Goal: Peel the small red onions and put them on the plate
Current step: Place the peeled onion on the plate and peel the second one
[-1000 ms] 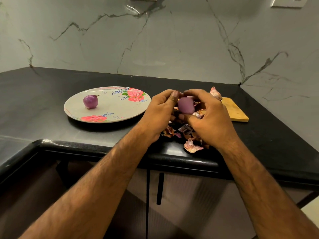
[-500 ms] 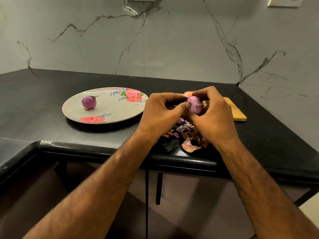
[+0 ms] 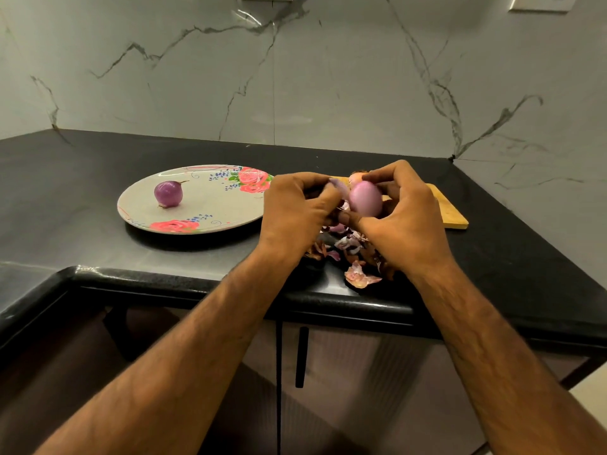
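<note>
Held onion: the held onion sits between your two hands, raised above the countertop and in front of the wooden board. Its exposed face is smooth, glossy and pale pink-purple, egg-shaped, with no dry skin on the side facing you.

Right hand: your right hand grips the held onion, with fingers curled over its top and the thumb under its lower end.

Left hand: your left hand is close against the right, its fingertips pinching a strip of skin at the onion's upper left.

Strip of skin: thin, pale lilac and curling. You cannot tell whether its lower end is attached to the onion.

Plate: the plate lies flat on the countertop, just left of your left hand. It is cream with pink roses and small blue sprigs at the rim.

Plated onion: the plated onion rests on the plate's left part. It is darker purple than the held one, round and shiny, with a thin stem tip pointing right.

Heap of skins: the heap of skins lies on the countertop beneath your hands, near the front edge. It is a mix of brown, papery and pink-white scraps.

Behind the fingers: a rounded orange-brown thing shows above the held onion, too hidden to identify.
</note>
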